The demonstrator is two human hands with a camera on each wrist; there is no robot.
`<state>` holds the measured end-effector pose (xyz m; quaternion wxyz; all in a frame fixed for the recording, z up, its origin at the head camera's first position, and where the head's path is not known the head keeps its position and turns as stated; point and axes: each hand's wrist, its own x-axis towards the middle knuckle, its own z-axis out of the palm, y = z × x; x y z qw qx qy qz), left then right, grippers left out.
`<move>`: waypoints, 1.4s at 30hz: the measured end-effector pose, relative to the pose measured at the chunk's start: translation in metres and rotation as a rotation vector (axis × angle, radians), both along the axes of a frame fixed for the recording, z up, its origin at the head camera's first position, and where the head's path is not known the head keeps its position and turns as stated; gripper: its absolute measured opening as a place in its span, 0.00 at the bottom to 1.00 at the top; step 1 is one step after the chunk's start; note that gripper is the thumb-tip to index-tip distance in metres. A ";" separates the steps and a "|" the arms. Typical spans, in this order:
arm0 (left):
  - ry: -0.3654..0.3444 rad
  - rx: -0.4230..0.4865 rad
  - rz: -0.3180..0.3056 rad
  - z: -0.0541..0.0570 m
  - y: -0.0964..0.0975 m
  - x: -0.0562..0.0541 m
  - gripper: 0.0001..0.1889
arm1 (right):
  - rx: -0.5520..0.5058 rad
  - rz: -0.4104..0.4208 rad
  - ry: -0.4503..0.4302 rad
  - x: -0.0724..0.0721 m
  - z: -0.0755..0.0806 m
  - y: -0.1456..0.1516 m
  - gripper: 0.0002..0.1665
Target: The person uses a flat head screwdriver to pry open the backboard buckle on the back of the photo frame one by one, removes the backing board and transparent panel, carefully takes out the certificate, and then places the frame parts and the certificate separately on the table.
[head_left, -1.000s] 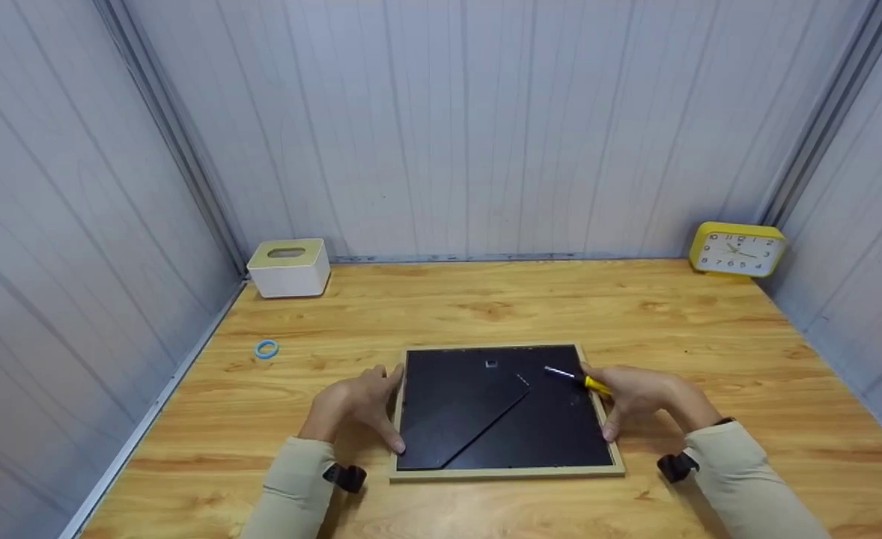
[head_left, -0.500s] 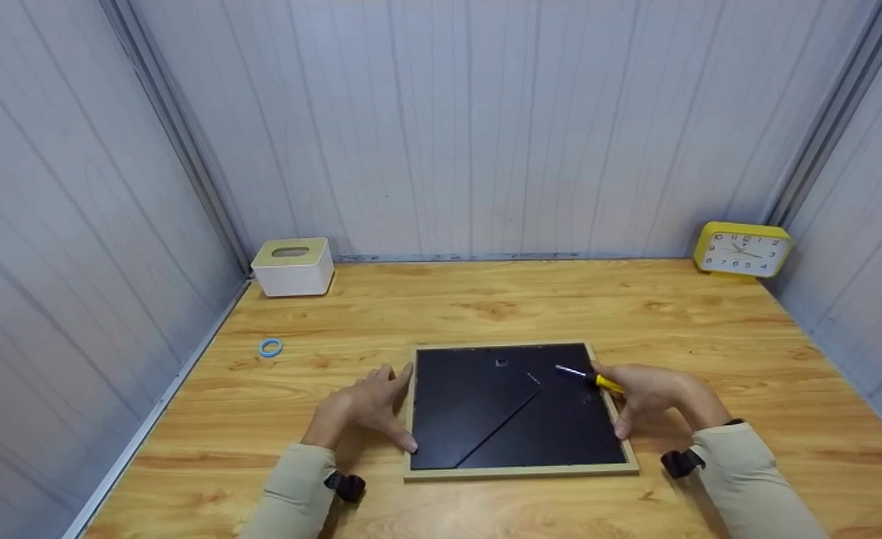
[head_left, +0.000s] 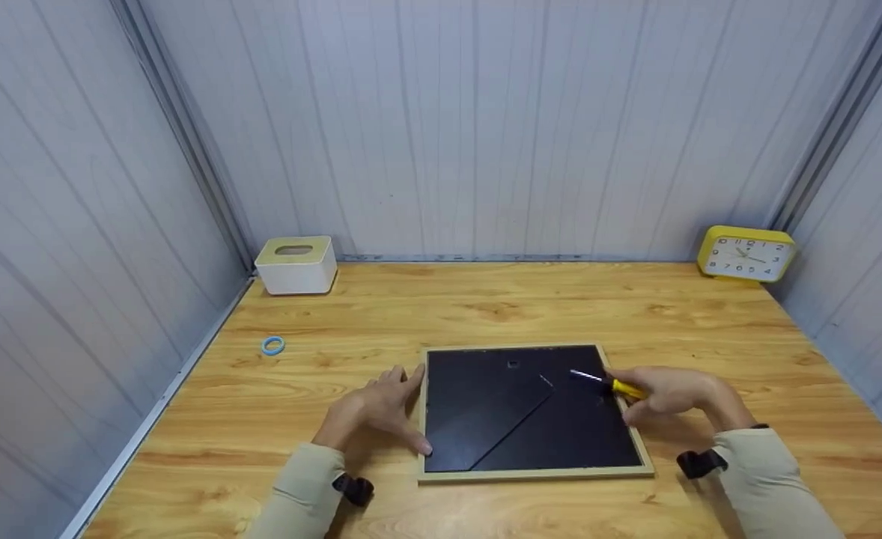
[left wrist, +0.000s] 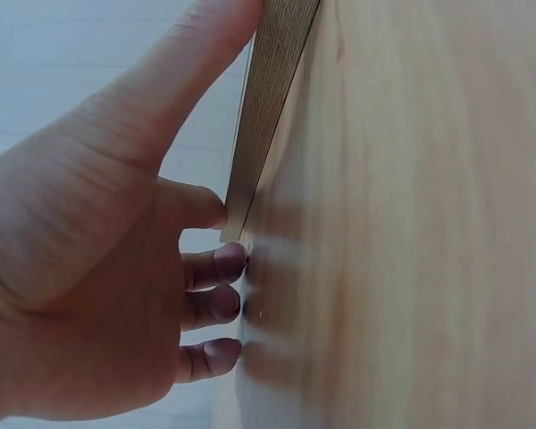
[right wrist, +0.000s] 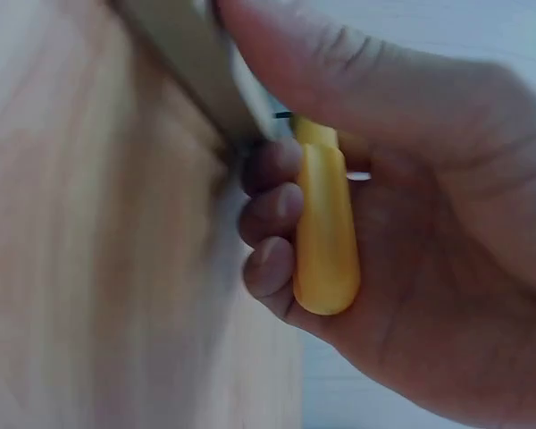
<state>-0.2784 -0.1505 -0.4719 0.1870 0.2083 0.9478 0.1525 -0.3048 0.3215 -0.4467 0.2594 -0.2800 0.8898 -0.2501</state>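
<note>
A picture frame (head_left: 516, 419) lies face down on the table, its black backing and folded stand upward within a light wooden border. My left hand (head_left: 382, 408) is at its left side, thumb over the near left border and fingers stretched out by the far corner. In the left wrist view, the index fingertip meets the end of the wooden edge (left wrist: 259, 125). At the right border, my right hand (head_left: 669, 391) holds a screwdriver (head_left: 627, 388) by its yellow handle (right wrist: 326, 237), with several fingers curled round it. The screwdriver's metal shaft (head_left: 586, 375) points left over the backing.
A white tissue box (head_left: 299, 273) with a wood-look lid stands at the back left. Nearer lies a small blue ring (head_left: 272, 345). A yellow alarm clock (head_left: 746, 254) is at the back right. Panelled walls enclose the wooden table (head_left: 486, 299) on the left, back and right.
The picture frame has slid to the right across the table, both hands moving along with it. The right thumb has drawn up off the frame's near right edge; the screwdriver stays in that hand.
</note>
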 end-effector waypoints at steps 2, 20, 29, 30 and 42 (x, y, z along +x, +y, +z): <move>-0.003 0.014 0.003 0.000 0.000 0.000 0.74 | -0.021 -0.002 0.038 0.002 0.006 0.000 0.36; 0.027 0.039 0.001 -0.003 -0.002 -0.004 0.72 | -0.431 -0.109 0.356 -0.007 -0.005 -0.091 0.16; 0.020 0.033 0.003 -0.004 -0.002 -0.004 0.72 | -0.658 -0.216 0.095 -0.004 -0.008 -0.140 0.19; 0.017 0.037 0.007 -0.004 -0.002 -0.004 0.72 | -0.672 -0.216 0.069 -0.003 -0.009 -0.144 0.19; 0.021 0.021 -0.002 -0.003 -0.002 -0.004 0.72 | -0.517 -0.278 0.066 0.000 -0.019 -0.169 0.18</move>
